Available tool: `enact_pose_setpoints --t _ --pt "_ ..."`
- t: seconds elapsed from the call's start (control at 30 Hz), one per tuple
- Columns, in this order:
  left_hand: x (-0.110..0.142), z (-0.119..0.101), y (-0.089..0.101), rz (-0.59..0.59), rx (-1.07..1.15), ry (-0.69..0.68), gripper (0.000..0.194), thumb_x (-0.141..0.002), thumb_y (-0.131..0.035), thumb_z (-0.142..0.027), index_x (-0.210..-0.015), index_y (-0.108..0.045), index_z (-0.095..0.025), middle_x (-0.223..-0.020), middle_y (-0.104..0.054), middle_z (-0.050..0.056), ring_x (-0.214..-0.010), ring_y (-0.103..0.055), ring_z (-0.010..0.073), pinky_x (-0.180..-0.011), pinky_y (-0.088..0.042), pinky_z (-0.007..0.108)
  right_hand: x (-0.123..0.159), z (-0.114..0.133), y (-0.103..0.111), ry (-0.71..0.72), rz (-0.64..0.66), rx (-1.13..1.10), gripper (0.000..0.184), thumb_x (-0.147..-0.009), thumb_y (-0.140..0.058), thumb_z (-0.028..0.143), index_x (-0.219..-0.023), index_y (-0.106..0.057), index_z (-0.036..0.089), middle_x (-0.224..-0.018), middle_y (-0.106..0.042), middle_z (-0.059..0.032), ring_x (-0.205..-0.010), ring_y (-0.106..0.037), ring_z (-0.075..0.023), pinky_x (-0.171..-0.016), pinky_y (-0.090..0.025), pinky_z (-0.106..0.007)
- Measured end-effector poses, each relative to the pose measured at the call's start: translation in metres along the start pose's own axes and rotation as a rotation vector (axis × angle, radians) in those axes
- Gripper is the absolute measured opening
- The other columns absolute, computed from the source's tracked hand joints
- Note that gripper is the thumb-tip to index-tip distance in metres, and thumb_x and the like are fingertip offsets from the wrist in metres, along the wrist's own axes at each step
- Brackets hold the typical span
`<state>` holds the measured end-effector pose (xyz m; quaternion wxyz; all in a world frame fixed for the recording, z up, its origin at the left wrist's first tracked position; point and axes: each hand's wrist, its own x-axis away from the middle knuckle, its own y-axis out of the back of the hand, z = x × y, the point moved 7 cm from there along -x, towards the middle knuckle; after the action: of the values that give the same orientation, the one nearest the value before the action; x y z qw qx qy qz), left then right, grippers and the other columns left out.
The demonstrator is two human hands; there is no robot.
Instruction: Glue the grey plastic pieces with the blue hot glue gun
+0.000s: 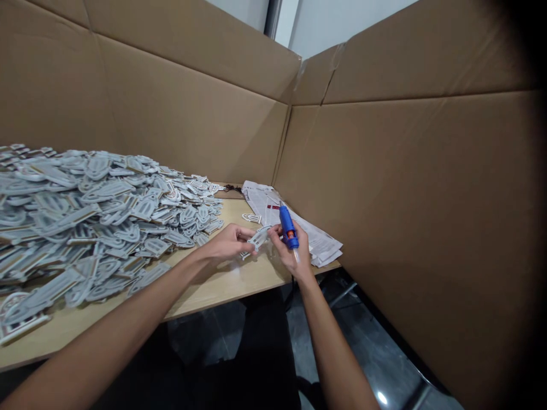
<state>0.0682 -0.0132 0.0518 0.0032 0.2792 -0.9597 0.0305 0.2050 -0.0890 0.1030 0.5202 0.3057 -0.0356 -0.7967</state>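
Note:
My left hand (231, 242) is closed on one end of a small grey-white arched piece (258, 237), held just above the table. A blue hot glue gun (287, 226), its nozzle pointing up and away, is gripped in my right hand (294, 250); a clear glue stick comes out of its back end. The fingertips of that hand also reach the far end of the arched piece. Just beyond my hands, another white arched piece (252, 218) lies flat on the wooden table (233, 279).
A large heap of similar grey-white pieces (102, 210) covers the left of the table. Printed paper sheets (316, 236) lie at the right corner. Tall cardboard walls (205, 108) stand behind and to the right. A dark coiled cable (233, 188) rests at the back.

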Motion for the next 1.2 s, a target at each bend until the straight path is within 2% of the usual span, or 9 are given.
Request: enact_pose_setpoints --t 0.2,0.5,0.73,0.83,0.93,1.03,1.13,1.2 --pt "0.001 -0.001 0.001 0.006 0.002 -0.015 0.034 -0.069 -0.071 -0.02 -0.101 -0.081 -0.013 -0.08 -0.074 0.005 -0.07 -0.056 0.0125 -0.064 -0.033 0.023 0.0 -0.003 -0.001 -0.005 -0.001 0.008 0.025 -0.088 -0.071 0.041 -0.095 -0.061 0.019 -0.086 -0.065 -0.0035 -0.071 -0.059 -0.0172 -0.067 -0.048 -0.028" --pt "-0.001 0.001 0.001 0.011 0.006 -0.024 0.033 -0.073 -0.073 -0.025 -0.103 -0.081 -0.013 -0.085 -0.075 0.007 -0.073 -0.058 0.013 -0.068 -0.036 0.024 0.003 0.005 -0.004 -0.007 -0.006 0.115 0.025 -0.09 -0.068 0.042 -0.095 -0.06 0.019 -0.085 -0.067 -0.0033 -0.07 -0.06 -0.0171 -0.067 -0.047 -0.028" --pt "-0.002 0.004 0.002 -0.023 0.045 -0.049 0.02 -0.077 -0.073 -0.031 -0.084 -0.079 -0.013 -0.082 -0.074 0.007 -0.073 -0.06 0.0132 -0.07 -0.04 0.025 0.006 0.008 -0.008 -0.009 -0.038 0.225 0.03 -0.089 -0.067 0.049 -0.091 -0.063 0.019 -0.074 -0.062 -0.0007 -0.063 -0.053 -0.016 -0.061 -0.042 -0.027" --pt "-0.001 0.004 0.005 -0.083 0.108 -0.036 0.015 -0.074 -0.076 -0.027 -0.077 -0.075 -0.013 -0.077 -0.072 0.006 -0.071 -0.061 0.0127 -0.068 -0.042 0.024 0.006 0.006 -0.002 -0.055 -0.137 0.252 0.037 -0.089 -0.066 0.055 -0.084 -0.064 0.019 -0.067 -0.057 0.0005 -0.061 -0.05 -0.0156 -0.059 -0.04 -0.026" --pt "0.0 0.001 0.007 -0.133 0.217 -0.024 0.018 -0.07 -0.078 -0.023 -0.084 -0.074 -0.013 -0.082 -0.072 0.006 -0.073 -0.065 0.0141 -0.07 -0.048 0.025 0.004 -0.01 0.003 -0.207 -0.184 0.117 0.045 -0.088 -0.065 0.062 -0.08 -0.066 0.018 -0.068 -0.062 -0.0023 -0.06 -0.055 -0.0163 -0.055 -0.041 -0.026" --pt "0.001 -0.003 0.009 -0.192 0.321 -0.032 0.028 -0.068 -0.08 -0.022 -0.094 -0.072 -0.013 -0.088 -0.072 0.006 -0.077 -0.067 0.0148 -0.075 -0.054 0.027 0.002 -0.032 -0.006 -0.368 -0.08 -0.147 0.052 -0.085 -0.064 0.069 -0.091 -0.069 0.018 -0.078 -0.071 -0.0065 -0.058 -0.062 -0.0162 -0.049 -0.042 -0.025" --pt "0.0 -0.001 0.013 -0.255 0.361 -0.006 0.026 -0.073 -0.081 -0.029 -0.09 -0.069 -0.013 -0.085 -0.071 0.006 -0.078 -0.068 0.0159 -0.08 -0.059 0.031 0.001 -0.042 -0.008 -0.415 -0.04 -0.3 0.057 -0.087 -0.06 0.073 -0.103 -0.069 0.019 -0.083 -0.073 -0.0064 -0.05 -0.061 -0.0128 -0.043 -0.039 -0.023" --pt "-0.003 0.001 0.016 -0.259 0.372 0.001 0.028 -0.078 -0.079 -0.037 -0.089 -0.068 -0.014 -0.082 -0.07 0.007 -0.08 -0.069 0.0174 -0.082 -0.061 0.034 0.002 -0.041 -0.005 -0.419 -0.028 -0.252 0.057 -0.086 -0.06 0.073 -0.099 -0.07 0.019 -0.08 -0.073 -0.0055 -0.043 -0.055 -0.0107 -0.04 -0.036 -0.023"
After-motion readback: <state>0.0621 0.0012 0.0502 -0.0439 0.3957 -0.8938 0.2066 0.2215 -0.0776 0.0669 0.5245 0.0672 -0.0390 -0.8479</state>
